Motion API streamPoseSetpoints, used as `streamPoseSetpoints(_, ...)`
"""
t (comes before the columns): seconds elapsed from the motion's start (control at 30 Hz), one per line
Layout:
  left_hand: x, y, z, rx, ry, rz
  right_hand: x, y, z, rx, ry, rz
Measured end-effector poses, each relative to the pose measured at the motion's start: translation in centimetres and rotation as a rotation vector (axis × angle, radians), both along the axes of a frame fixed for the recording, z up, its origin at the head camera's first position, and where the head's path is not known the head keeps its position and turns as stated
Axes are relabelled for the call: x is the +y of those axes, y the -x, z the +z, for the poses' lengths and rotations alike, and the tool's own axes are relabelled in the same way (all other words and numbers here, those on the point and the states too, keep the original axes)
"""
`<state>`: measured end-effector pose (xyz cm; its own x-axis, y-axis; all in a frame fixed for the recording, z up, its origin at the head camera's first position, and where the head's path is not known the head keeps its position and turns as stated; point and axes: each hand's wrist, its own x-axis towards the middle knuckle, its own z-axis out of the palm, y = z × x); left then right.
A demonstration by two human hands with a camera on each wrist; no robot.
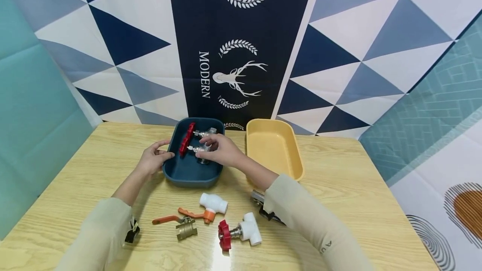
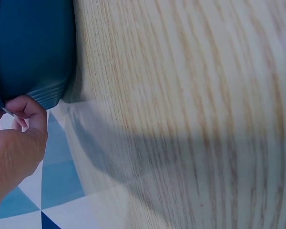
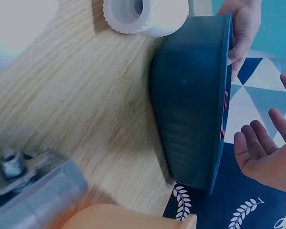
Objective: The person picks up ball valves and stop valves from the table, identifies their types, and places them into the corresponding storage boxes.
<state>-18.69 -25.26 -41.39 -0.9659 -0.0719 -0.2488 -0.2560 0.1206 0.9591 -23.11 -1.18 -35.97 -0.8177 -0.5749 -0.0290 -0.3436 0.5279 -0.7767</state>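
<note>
A dark blue plastic bin stands at the back of the table. My left hand pinches its left rim between thumb and fingers, as the left wrist view also shows. Inside the bin lie two valves with red handwheels and metal stems; one valve body is farther back, the nearer is partly hidden by my right hand. That hand hovers over the bin with its fingers loosely spread. In the right wrist view, nothing shows between the fingers of the right hand, just beyond the bin's rim.
To the right stands a yellow bin. Nearer on the wooden table lie a white valve with orange lever, a brass valve with red lever, a white valve with red handwheel and a grey metal piece partly under the right sleeve.
</note>
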Motion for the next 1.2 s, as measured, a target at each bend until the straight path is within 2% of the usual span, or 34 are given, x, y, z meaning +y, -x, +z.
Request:
streamPoseSetpoints(0.2,0.0,0.1,0.0,0.002,0.010,0.003,1.3,-0.6,0.3,-0.034,0.048,-0.002)
streamPoseSetpoints(0.87,0.2,0.1,0.3,0.010,0.027,-0.011,5.3,-3.4,0.7,-0.037,0.021,0.033)
streamPoseSetpoints(1.03,0.1,0.1,0.4,0.009,0.034,-0.015,6.3,-4.2,0.5,-0.045,0.037,0.064)
streamPoseSetpoints(1.2,0.2,0.1,0.2,0.000,0.032,-0.020,7.0,-4.6,0.0,-0.058,0.034,0.059)
